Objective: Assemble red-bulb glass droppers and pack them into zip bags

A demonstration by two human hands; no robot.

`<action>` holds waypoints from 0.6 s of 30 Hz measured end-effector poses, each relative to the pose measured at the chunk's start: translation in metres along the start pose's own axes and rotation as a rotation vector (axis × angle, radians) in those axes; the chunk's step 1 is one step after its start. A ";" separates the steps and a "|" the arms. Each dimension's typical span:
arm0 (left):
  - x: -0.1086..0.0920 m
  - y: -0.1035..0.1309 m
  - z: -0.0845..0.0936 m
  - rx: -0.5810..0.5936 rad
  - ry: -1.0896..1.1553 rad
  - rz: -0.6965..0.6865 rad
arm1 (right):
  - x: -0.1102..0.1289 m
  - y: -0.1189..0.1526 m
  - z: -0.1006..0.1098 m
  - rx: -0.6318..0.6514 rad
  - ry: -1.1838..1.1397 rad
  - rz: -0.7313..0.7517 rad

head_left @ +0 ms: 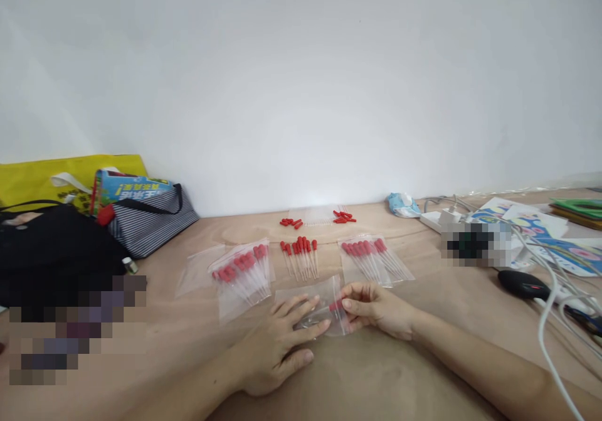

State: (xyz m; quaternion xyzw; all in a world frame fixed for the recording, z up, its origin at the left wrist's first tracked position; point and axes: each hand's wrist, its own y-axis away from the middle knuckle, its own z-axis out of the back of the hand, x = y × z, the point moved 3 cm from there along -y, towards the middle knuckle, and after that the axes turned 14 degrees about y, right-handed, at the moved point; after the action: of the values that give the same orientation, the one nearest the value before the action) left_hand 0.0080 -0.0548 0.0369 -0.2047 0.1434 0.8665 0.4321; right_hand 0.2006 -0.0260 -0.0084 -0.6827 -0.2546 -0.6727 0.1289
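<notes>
A clear zip bag (pixel 286 293) lies flat on the table in front of me. My left hand (pixel 282 339) rests on the bag with its fingers spread. With thumb and fingers, my right hand (pixel 376 308) pinches the red bulb of a dropper (pixel 335 305) at the bag's right-hand opening. The dropper's thin stem reaches into the bag toward my left fingers, which partly cover it. Just beyond, several loose droppers (pixel 301 255) with red bulbs lie side by side. Bagged droppers (pixel 242 267) are to their left, and another bag of droppers (pixel 371 258) is to their right.
Loose red bulbs (pixel 291 223) and clear stems (pixel 318 223) lie near the wall. On the left are a black bag (pixel 56 251) and a striped bag (pixel 155 220). White cables (pixel 545 327), a power strip (pixel 430 221) and a crumpled blue mask (pixel 403 205) occupy the right.
</notes>
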 end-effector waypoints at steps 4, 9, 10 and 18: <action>0.001 0.001 0.000 -0.006 0.034 0.010 | -0.001 -0.001 -0.002 0.009 -0.082 -0.019; 0.025 0.005 0.005 -0.230 0.201 0.059 | 0.000 0.000 0.012 0.087 -0.122 -0.006; 0.029 0.005 0.006 -0.256 0.223 0.046 | 0.000 0.000 0.015 0.095 -0.123 -0.012; 0.033 0.003 0.005 -0.245 0.256 -0.037 | -0.003 -0.003 0.018 -0.070 0.001 -0.043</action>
State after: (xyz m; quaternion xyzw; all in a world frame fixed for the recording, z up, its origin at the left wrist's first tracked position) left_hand -0.0136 -0.0319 0.0258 -0.3671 0.0870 0.8361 0.3982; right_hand 0.2150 -0.0147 -0.0134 -0.6806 -0.2456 -0.6842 0.0905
